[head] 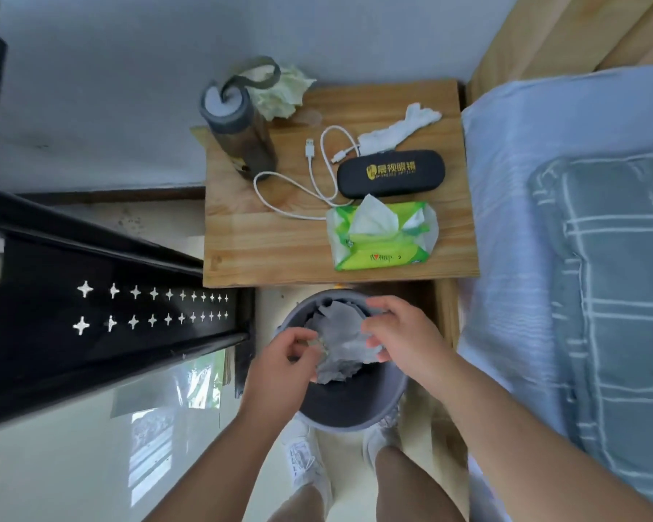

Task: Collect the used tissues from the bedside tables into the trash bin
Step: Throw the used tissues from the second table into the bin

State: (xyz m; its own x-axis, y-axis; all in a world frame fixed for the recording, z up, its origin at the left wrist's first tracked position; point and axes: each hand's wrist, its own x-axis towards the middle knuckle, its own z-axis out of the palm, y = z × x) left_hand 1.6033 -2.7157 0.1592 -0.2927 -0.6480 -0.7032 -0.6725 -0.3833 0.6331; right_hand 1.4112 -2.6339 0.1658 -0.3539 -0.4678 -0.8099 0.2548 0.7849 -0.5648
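Step in hand: dropping a wad of tissues (338,346) into the trash bin (355,418), judging by where the hands are.
Left hand (281,359): over the bin's left rim, thumb and fingertips pinching the near edge of the wad.
Right hand (402,331): over the bin's right side, fingers curled onto the wad's far edge.
Wad: stretched between the two hands, directly above the bin's mouth, seemingly not yet released.
Bin: on the floor just in front of the worktop's (264,243) near edge, between the person's feet and the worktop.
Left to collect: a crumpled tissue (279,92) at the far-left corner behind the bottle (238,126); a twisted white tissue (398,128) near the far-right corner, just beyond the glasses case (391,173).
Not for the bin: the green tissue pack (381,235) at the near edge and the charging cable (317,182).
Doing it well: open both hands together while low and centred over the mouth, so that light paper falls inside and not over the rim; check that nothing clings to the fingers.
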